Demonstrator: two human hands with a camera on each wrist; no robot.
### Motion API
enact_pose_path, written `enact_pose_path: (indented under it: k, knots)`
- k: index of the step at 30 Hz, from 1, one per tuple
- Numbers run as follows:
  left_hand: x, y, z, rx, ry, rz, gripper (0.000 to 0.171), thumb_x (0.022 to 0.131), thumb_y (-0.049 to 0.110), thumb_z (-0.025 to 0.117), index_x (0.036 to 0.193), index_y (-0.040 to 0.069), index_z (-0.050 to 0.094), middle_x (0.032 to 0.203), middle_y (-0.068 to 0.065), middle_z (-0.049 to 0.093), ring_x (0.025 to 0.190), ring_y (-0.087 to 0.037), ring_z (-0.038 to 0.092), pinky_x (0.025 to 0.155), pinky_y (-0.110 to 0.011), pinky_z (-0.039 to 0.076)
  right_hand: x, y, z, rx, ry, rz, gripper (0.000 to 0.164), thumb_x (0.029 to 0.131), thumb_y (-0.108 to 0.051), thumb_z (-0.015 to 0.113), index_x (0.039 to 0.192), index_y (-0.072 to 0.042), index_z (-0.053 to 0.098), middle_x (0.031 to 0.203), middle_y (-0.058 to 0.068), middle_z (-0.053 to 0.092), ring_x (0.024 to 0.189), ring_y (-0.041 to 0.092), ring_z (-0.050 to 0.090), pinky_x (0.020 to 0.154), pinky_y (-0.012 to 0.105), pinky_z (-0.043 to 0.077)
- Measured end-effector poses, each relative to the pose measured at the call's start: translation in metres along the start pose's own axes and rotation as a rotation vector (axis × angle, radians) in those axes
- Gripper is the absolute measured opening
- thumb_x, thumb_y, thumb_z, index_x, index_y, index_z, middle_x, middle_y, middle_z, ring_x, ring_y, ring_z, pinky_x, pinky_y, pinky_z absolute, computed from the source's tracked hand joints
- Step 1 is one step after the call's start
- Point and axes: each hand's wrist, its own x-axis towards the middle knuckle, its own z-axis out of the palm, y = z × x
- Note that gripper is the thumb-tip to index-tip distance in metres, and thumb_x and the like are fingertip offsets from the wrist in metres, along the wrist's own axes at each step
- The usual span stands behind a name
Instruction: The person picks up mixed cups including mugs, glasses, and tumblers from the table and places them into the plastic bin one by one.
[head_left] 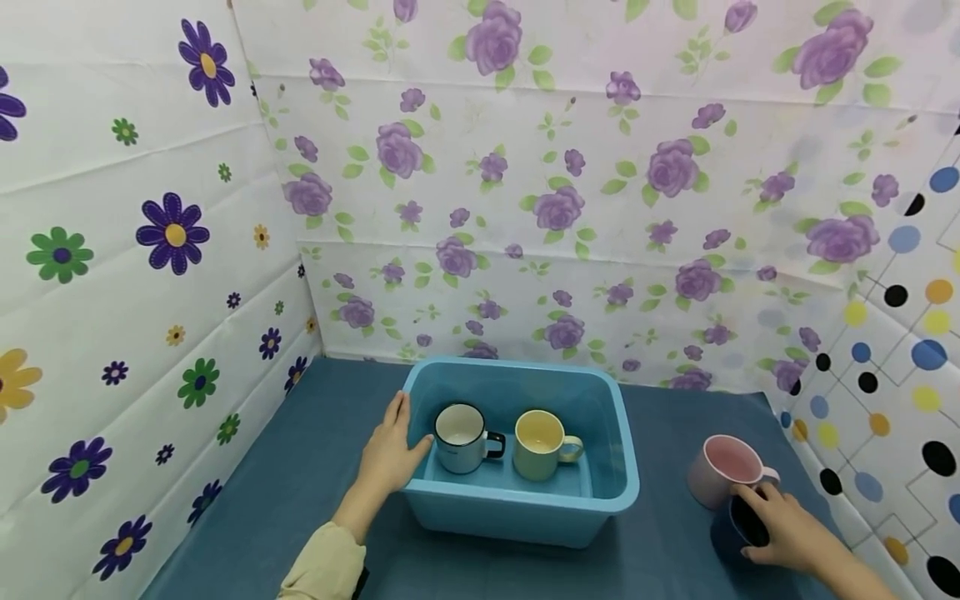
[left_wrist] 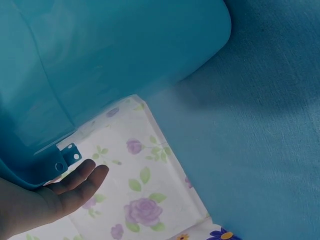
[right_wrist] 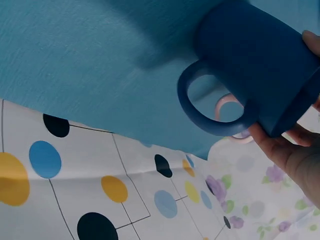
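Observation:
My right hand [head_left: 787,529] grips a dark blue mug [head_left: 723,533] at its rim, thumb on the near side and fingers across the opening. In the right wrist view the mug's [right_wrist: 250,60] looped handle is free of the fingers. Just behind it stands a pink mug [head_left: 708,483], its handle to the right. My left hand [head_left: 390,446] rests on the left rim of a blue plastic tub [head_left: 517,521], fingers fairly straight. Inside the tub stand a white mug [head_left: 457,457] with a black handle and a pale yellow mug [head_left: 534,458], both upright.
A dark blue cloth [head_left: 300,500] covers the table. Flowered sheets [head_left: 525,167] hang behind and at the left, and a dotted sheet [head_left: 892,417] at the right, close beside my right hand.

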Motion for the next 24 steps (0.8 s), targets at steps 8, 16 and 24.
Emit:
enact_pose_path:
  k: [8, 16, 24]
  knots:
    - [0.001, -0.001, 0.001, 0.008, -0.002, -0.002, 0.079, 0.093, 0.033, 0.057, 0.150, 0.000, 0.015, 0.157, -0.017, 0.014, 0.129, -0.049, 0.038, 0.095, -0.062, 0.038, 0.002, -0.001, -0.002, 0.026, -0.004, -0.032, 0.078, 0.061, -0.034, 0.085, 0.123, 0.002, 0.053, 0.107, 0.028, 0.055, 0.083, 0.038, 0.058, 0.065, 0.051, 0.049]
    - [0.000, -0.001, 0.004, 0.003, -0.005, -0.005, 0.078, 0.093, 0.032, 0.057, 0.151, 0.001, 0.015, 0.158, -0.017, 0.013, 0.128, -0.049, 0.039, 0.095, -0.062, 0.039, 0.005, -0.008, -0.007, 0.068, -0.002, -0.037, 0.080, 0.061, -0.033, 0.085, 0.123, 0.004, 0.052, 0.109, 0.031, 0.055, 0.088, 0.037, 0.061, 0.067, 0.052, 0.050]
    - [0.000, -0.002, 0.002, -0.012, 0.015, -0.004, 0.078, 0.092, 0.032, 0.058, 0.150, 0.001, 0.017, 0.157, -0.017, 0.016, 0.128, -0.050, 0.039, 0.095, -0.063, 0.038, 0.007, -0.022, -0.019, 0.108, 0.040, 0.006, 0.079, 0.063, -0.036, 0.084, 0.122, 0.005, 0.054, 0.106, 0.030, 0.056, 0.084, 0.031, 0.061, 0.062, 0.044, 0.051]
